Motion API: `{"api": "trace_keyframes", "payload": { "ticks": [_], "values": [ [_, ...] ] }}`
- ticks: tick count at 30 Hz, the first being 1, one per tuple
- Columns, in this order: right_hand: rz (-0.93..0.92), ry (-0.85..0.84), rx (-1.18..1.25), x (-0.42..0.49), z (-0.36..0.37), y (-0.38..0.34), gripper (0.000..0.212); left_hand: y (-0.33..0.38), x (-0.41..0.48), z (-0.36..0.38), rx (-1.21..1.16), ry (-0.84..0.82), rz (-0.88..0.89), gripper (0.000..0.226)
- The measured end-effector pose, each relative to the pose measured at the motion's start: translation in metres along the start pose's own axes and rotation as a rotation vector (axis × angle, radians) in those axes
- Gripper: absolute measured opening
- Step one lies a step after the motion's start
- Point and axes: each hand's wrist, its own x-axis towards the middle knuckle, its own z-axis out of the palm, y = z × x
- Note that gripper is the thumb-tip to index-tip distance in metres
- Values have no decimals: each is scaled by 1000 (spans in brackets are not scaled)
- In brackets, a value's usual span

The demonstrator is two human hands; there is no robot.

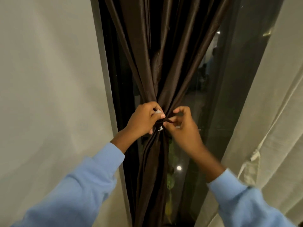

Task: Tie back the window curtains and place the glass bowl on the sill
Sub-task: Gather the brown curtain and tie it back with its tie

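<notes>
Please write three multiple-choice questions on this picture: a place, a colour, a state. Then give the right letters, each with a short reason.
1. Where do the left hand and right hand meet?
A. at the middle of the brown curtain
B. at its top
C. on the wall

2. The sleeves are:
A. red
B. light blue
C. black

3. The brown curtain is:
A. spread flat
B. gathered
C. fallen down

Key: 1 A, both hands pinch its waist; 2 B, pale blue cuffs; 3 B, folds narrow there.
</notes>
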Motion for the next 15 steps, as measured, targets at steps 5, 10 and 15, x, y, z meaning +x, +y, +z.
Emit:
{"api": "trace_keyframes", "payload": {
  "ticks": [5, 10, 15],
  "values": [
    [-78, 244, -72, -63, 44, 8, 63, 15, -4, 7, -10, -27, -8, 10],
    [-107, 354, -208, -80, 37, 15, 60, 13, -16, 9, 41, 16, -10, 10],
    [277, 117, 457, -73, 43, 10, 19, 4, -16, 6, 60, 68, -47, 10]
  ]
}}
